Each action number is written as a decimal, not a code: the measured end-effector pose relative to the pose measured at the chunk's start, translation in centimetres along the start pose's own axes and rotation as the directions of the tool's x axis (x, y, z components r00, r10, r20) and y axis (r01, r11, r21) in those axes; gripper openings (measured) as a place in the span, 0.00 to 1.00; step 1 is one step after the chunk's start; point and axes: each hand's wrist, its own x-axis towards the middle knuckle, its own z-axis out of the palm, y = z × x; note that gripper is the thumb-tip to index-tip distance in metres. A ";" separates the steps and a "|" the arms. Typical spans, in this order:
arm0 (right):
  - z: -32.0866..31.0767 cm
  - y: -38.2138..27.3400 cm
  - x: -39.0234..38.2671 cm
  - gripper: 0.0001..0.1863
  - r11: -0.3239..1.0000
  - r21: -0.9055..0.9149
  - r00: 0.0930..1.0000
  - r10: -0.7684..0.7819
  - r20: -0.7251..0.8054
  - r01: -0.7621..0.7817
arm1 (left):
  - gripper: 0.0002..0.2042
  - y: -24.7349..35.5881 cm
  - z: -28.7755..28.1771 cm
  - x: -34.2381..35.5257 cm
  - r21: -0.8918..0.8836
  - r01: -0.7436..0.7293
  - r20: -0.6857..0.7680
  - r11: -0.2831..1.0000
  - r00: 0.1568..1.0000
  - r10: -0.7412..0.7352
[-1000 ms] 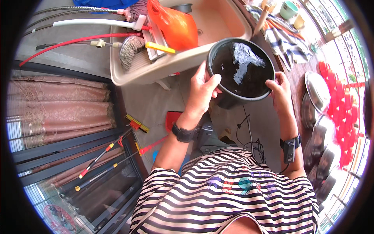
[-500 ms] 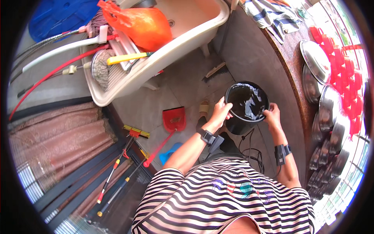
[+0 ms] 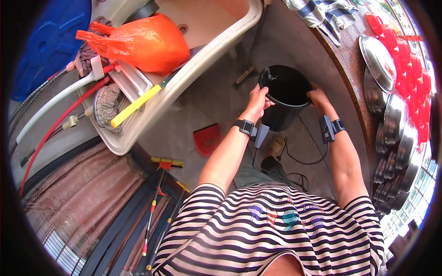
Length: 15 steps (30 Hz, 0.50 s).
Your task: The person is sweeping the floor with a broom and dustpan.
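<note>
Head view: the black bucket point(image 3: 282, 108) is between the two hands. The left hand point(image 3: 258, 102) pinches one side of the rim. The right hand point(image 3: 318, 97) grips the other side, with some fingers hidden. To hold it well, squeeze both sides the same, don't let it tip, and don't bump the counter point(image 3: 344, 55) right of the right hand.

Pale sink point(image 3: 216, 44): orange bag point(image 3: 154, 45) inside, yellow handle point(image 3: 138, 104) over its left end. Left of sink, blue disc point(image 3: 50, 53). Right of sink, bench point(image 3: 351, 54) with striped cloth point(image 3: 324, 17), metal pots point(image 3: 395, 117). Red dustpan point(image 3: 207, 139), near side of sink.
</note>
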 end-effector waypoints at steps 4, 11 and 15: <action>-1.1 2.5 -0.3 0.31 1.000 0.003 1.000 0.017 -0.019 -0.017 | 0.33 -0.8 1.3 -0.9 0.078 -0.031 0.047 0.996 0.999 0.028; -2.6 9.8 -4.7 0.36 0.962 0.211 0.984 -0.164 -0.067 0.174 | 0.26 -8.4 4.1 -5.0 0.160 -0.161 -0.034 0.974 0.985 0.168; -4.0 13.6 -7.2 0.38 0.935 0.208 0.956 -0.264 -0.131 0.287 | 0.28 -13.8 6.2 -8.0 0.145 -0.267 -0.092 0.953 0.955 0.282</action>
